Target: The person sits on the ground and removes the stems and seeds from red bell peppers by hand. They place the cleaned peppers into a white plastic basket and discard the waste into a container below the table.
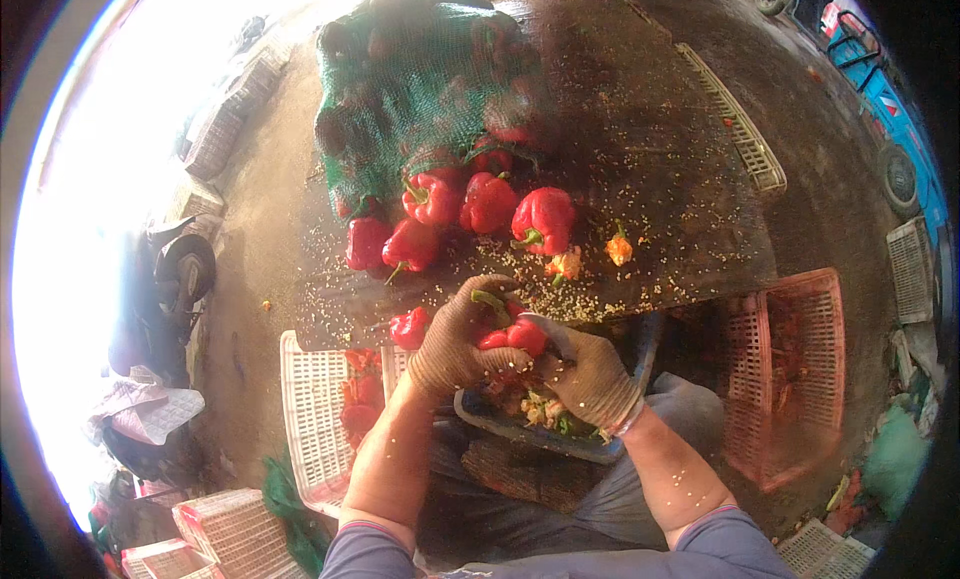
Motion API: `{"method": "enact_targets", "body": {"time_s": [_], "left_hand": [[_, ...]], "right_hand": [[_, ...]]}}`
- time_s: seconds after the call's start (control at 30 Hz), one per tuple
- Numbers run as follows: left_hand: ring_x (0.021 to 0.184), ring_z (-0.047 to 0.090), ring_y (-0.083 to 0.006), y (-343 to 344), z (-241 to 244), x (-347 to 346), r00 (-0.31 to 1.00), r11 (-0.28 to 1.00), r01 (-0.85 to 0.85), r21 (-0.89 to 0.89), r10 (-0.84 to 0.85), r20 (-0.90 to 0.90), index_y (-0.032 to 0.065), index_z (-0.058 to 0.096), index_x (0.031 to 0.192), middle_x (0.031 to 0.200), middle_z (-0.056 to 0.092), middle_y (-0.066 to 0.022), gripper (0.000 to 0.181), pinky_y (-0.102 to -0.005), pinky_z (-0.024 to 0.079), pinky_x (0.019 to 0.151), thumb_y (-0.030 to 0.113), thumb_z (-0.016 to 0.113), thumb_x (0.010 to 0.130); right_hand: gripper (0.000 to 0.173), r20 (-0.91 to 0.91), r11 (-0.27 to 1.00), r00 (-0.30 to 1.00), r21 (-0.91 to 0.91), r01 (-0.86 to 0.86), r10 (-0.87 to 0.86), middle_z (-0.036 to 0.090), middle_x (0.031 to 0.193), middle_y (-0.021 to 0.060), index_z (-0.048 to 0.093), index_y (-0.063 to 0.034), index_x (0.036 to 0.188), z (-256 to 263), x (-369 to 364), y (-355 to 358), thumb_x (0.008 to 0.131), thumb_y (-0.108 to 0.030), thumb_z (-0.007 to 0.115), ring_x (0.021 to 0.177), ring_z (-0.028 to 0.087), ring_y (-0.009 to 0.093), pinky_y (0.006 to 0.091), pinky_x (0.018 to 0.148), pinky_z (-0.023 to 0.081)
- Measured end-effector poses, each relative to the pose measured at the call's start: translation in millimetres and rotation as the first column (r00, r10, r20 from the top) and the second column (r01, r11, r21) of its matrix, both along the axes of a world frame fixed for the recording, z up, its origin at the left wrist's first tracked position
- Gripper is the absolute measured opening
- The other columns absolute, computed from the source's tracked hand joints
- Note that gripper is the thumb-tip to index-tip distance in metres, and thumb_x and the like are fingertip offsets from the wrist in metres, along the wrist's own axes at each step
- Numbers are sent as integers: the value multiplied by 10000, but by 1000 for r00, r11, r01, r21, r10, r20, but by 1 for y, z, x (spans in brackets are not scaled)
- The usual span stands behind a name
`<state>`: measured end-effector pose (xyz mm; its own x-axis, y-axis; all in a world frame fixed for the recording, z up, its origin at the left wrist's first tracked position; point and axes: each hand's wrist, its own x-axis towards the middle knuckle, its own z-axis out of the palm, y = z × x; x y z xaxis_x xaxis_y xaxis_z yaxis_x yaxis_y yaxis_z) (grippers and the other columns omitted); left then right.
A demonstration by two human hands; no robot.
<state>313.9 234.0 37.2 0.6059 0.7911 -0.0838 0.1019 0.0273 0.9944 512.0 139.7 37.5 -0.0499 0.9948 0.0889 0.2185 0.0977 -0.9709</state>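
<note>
My left hand (461,346), in a ribbed brown work glove, grips a red bell pepper (517,337) with its green stem upward. My right hand (596,376), gloved alike, is curled against the pepper's right side. A pale grey edge shows at its fingers; I cannot tell whether it is a blade or the glove. Beneath the hands, a dark tub (540,433) contains pepper cores and seeds. A small red pepper piece (409,328) lies beside my left hand. Whole red peppers (544,220) rest beyond, near two orange-yellow pepper cores (619,249) (564,264).
A green mesh sack (420,91) of red peppers lies on the seed-strewn dark table (637,151). A white crate (315,421) with red pepper pieces stands left, a red crate (787,384) right. Stacked crates (232,526) stand lower left; a blue vehicle (892,121) is far right.
</note>
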Motion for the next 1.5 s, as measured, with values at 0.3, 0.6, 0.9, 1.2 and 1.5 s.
{"method": "enact_targets", "body": {"time_s": [0.3, 0.6, 0.9, 1.2, 1.5], "left_hand": [[1114, 569, -150, -5, 18, 9, 990, 984, -141, 108, 143, -6, 77, 466, 1389, 1208, 596, -37, 1009, -322, 490, 993, 337, 999, 573], [1012, 627, -170, -3, 21, 12, 846, 938, -309, -160, 348, 403, 26, 499, 1348, 1150, 644, -58, 826, -335, 534, 894, 282, 950, 704], [1164, 624, -252, 6, 7, -20, 892, 941, -126, -313, 246, 380, 21, 443, 1435, 1348, 621, -187, 886, -401, 519, 1000, 440, 864, 777], [1274, 534, -213, -14, -7, 5, 995, 994, 95, -54, -96, -29, 2, 412, 1484, 1361, 585, -114, 1089, -381, 431, 1095, 541, 915, 683], [1095, 626, -166, -24, 20, 4, 991, 847, 136, -513, -124, 57, -6, 522, 1411, 1265, 646, -68, 648, -319, 501, 984, 383, 734, 939]], "right_hand": [[315, 161, 993, 982, -41, 109, -101, 708, 964, 196, 662, -94, 1210, -12, -17, -2, 1013, -327, 585, 867, 704, 400, 462, 723, 560], [321, 472, 987, 876, -156, -31, 102, 698, 963, 191, 606, -75, 1250, -69, -25, -19, 1022, -289, 531, 839, 693, 393, 464, 706, 555], [418, -132, 920, 991, -388, -57, 5, 711, 869, 59, 540, 2, 1358, -3, -14, -5, 1007, -210, 620, 815, 663, 133, 299, 697, 550], [471, -314, 994, 949, -108, -11, -24, 698, 1126, 73, 593, -6, 1309, 1, 5, -3, 952, -281, 733, 1011, 640, 139, 325, 871, 532], [447, -263, 990, 957, -92, 105, -125, 705, 1236, 150, 594, -2, 1312, 5, 11, -2, 908, -115, 748, 1133, 678, 221, 350, 985, 524]]}}
